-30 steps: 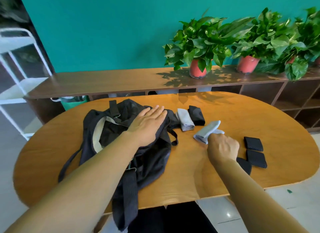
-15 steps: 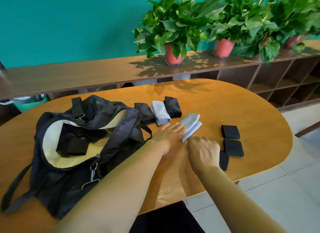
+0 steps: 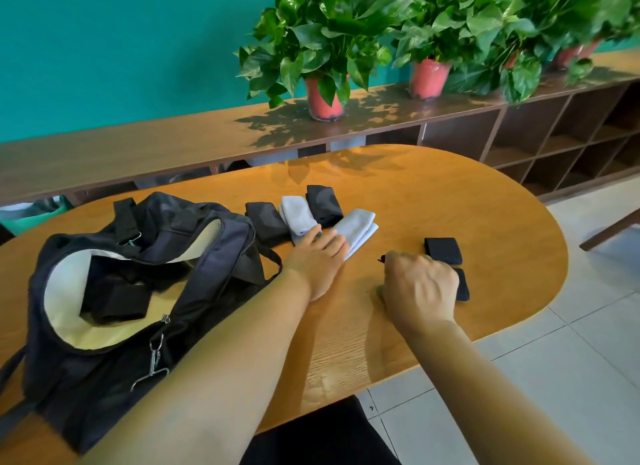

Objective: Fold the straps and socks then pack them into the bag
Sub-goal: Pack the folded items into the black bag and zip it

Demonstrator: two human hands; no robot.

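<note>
Bag (image 3: 86,378) has 1 strap (image 3: 114,300) in; I see 4 socks (image 3: 298,215) + straps (image 3: 443,250) unpacked, right of it. L hand (image 3: 318,256) flat on pale sock (image 3: 356,227); R hand (image 3: 420,291) curled, hold unclear.

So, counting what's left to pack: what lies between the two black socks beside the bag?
A folded pale grey sock lies there, shown in the head view.

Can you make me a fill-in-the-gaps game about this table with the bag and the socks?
The black bag lies with its mouth ___.
A folded black strap lies ___ the bag.
The rightmost pale sock lies under the ___ hand.
The plant pots on the shelf are ___.
Missing words: open, inside, left, red.
</note>
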